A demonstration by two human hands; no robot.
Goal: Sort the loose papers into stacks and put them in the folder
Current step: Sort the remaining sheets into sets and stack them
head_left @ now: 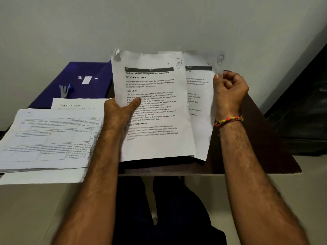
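Note:
My left hand [120, 108] grips a printed sheet headed "Wardrobe Outfit" [155, 106] by its left edge, thumb across the text, held upright above the table. My right hand [229, 91] pinches the right edge of a second printed sheet [199, 106] that sits behind and to the right of the first. A thick stack of papers with tables [47, 138] lies on the left of the table. Behind it lies a blue folder [85, 85] with a metal clip, and a sheet marked "TASK ID 1228" [76, 104] overlaps its front edge.
The dark brown table [256, 147] ends at a front edge just below the held sheets and at a slanted right edge. A pale wall stands right behind the table. My legs show under the table's front edge.

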